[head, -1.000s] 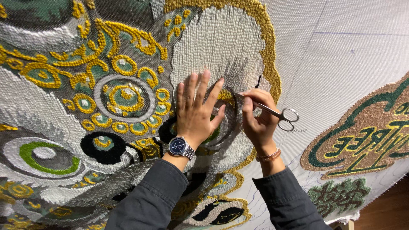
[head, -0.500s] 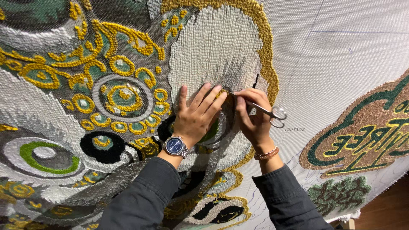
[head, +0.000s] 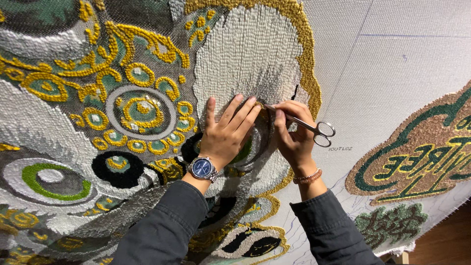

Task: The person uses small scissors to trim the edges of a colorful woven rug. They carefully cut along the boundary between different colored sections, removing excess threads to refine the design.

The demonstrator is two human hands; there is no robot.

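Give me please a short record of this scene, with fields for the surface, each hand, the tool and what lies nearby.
Surface: tufted rug with gold, green, grey and white yarn, on pale backing cloth
Left hand: left hand pressed flat on the white pile, fingers spread; wristwatch with a blue dial
Right hand: right hand holds the tool; bead bracelet
Tool: metal scissors, tips at the pile beside the left fingertips
Nearby: smaller tufted piece in brown and green, to the right

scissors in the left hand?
No: the scissors are in the right hand, while the left hand, with a wristwatch, lies flat on the tufted rug.
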